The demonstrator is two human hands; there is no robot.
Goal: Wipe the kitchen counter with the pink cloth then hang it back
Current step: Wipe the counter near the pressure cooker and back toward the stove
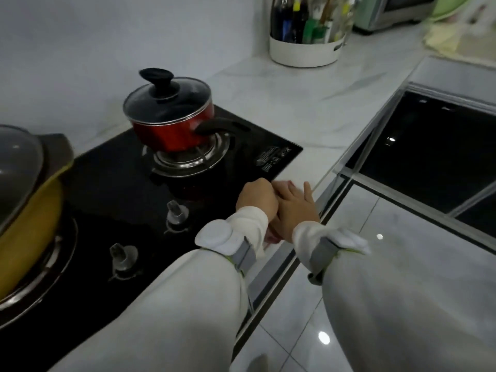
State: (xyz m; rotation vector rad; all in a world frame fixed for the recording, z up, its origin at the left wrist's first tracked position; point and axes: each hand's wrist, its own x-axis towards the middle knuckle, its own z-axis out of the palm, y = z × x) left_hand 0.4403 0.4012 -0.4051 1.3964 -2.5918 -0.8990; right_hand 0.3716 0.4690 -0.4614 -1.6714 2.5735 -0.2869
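The white marble counter [303,103] runs along the wall and turns at the far corner, and a black glass hob [112,189] is set into it. On the hob's near-left burner sits a big yellow pan [29,224] under a glass lid, cut off by the edge of the view. On the far burner stands a red pot [169,130] with a glass lid and a black knob, its black handle pointing right. At the far corner a white caddy [306,47] holds bottles and utensils, too blurred to name one by one. Beyond it is the corner of a small oven [394,12]. Both arms, in pale sleeves with grey straps at the wrists, reach to the counter's front edge just right of the hob. The left hand [256,201] is curled into a loose fist at the hob's right edge, touching the right hand. The right hand [296,204] lies flat beside it, fingers together and stretched forward, thumb out toward the counter's edge. The pink cloth [271,236] shows only as small pink slivers beneath and just behind the hands, on the counter by the front edge; I cannot tell which hand grips it. Two clear knobs [175,210] stand on the hob's front, left of the hands.
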